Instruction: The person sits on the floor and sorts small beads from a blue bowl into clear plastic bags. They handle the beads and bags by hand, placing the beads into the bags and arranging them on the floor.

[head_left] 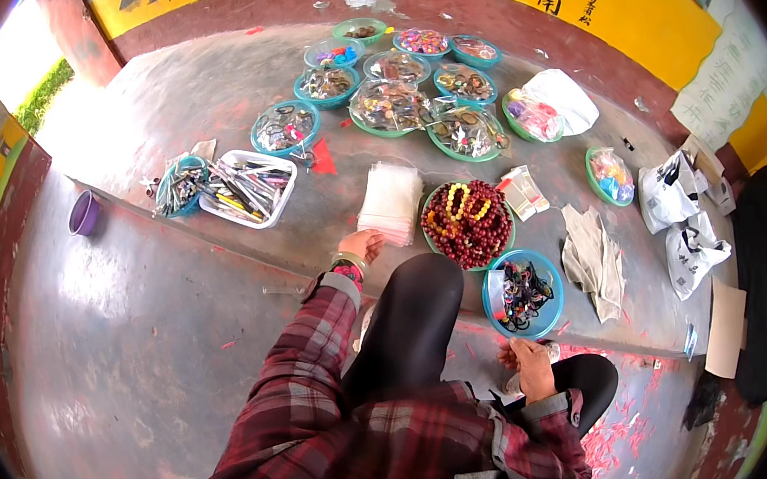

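My left hand (pixel 363 244) reaches to the near edge of a stack of clear plastic bags (pixel 390 194), its fingers closed on that edge. Just right of the stack, a green basin (pixel 430 239) holds dark red bead strings (pixel 472 235) with a yellow beaded loop on top. My right hand (pixel 530 369) is by my right knee, fingers curled; whatever they may hold does not show. Beyond it stands a blue basin (pixel 555 310) of dark cords and small coloured pieces (pixel 522 295).
A white tray (pixel 285 205) of pens and a small blue basket (pixel 180 188) stand left. Several basins of bagged trinkets (pixel 388 105) fill the back. At right are a beige cloth (pixel 593 259) and white bags (pixel 695 253). A step edge (pixel 260 264) crosses the floor; a purple bucket (pixel 83 213) sits below.
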{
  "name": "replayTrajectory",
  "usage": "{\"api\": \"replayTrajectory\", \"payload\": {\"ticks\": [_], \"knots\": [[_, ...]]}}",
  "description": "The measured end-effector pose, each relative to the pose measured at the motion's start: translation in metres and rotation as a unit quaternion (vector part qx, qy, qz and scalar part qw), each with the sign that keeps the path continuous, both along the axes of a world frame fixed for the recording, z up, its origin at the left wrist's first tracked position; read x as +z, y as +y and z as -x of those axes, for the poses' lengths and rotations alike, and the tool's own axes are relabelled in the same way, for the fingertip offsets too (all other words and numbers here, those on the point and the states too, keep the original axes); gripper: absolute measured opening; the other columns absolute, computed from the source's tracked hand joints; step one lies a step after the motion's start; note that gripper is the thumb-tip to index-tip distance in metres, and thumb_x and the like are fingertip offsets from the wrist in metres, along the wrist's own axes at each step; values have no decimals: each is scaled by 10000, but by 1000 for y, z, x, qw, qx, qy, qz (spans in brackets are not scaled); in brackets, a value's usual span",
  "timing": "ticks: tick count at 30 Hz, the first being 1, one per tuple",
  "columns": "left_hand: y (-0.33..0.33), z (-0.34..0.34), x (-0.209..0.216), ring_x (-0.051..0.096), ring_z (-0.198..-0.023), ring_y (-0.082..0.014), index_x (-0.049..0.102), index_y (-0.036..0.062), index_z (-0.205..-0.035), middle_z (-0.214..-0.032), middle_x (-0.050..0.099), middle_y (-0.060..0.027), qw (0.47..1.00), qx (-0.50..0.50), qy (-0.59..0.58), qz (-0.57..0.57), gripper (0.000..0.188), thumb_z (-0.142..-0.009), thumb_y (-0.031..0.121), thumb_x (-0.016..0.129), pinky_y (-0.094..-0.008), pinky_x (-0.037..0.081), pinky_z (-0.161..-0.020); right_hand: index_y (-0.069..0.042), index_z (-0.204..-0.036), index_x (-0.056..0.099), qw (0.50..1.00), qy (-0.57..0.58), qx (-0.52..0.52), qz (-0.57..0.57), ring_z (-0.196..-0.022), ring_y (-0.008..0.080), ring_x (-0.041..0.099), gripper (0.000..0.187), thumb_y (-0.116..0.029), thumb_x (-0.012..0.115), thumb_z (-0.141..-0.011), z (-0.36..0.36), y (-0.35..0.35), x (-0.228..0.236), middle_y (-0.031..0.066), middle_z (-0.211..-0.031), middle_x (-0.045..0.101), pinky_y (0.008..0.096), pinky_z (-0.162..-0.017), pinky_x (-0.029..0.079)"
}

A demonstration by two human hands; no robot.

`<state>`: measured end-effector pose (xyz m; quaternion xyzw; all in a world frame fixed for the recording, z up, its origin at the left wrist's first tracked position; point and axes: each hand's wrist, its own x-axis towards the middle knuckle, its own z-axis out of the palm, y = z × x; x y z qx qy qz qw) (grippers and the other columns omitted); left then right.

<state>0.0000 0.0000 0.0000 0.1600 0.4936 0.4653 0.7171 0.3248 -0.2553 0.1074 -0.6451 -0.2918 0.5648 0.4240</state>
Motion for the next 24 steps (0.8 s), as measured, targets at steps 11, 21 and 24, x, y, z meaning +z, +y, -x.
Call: {"api": "replayTrajectory", "payload": {"ticks": [11,21,24], "knots": [[-49,-73,122,618,-766,-193,574,7,-908,-845,636,-119,988,-56,-67,-131,152,-861,135,506,-250,466,-596,18,-851,626,999,-10,47,-13,-639,119,563,289,-239,493,-853,-5,-8,3,71,-733,626,231,-575,416],[-192,-194,82,582,-672,-147,553,56,-824,-757,605,-67,922,-377,-81,18,243,-873,286,491,-265,475,-601,-31,-764,633,691,-480,437,-318,-657,251,617,157,-169,562,-738,-17,-15,-36,117,-724,632,337,-577,489],[-183,-196,43,573,-635,-145,539,66,-800,-739,599,-63,935,-346,77,22,234,-860,287,489,-263,460,-550,-30,-770,629,729,-579,366,-12,-694,321,610,184,-199,585,-713,-11,-20,-45,148,-730,621,401,-603,492]]}}
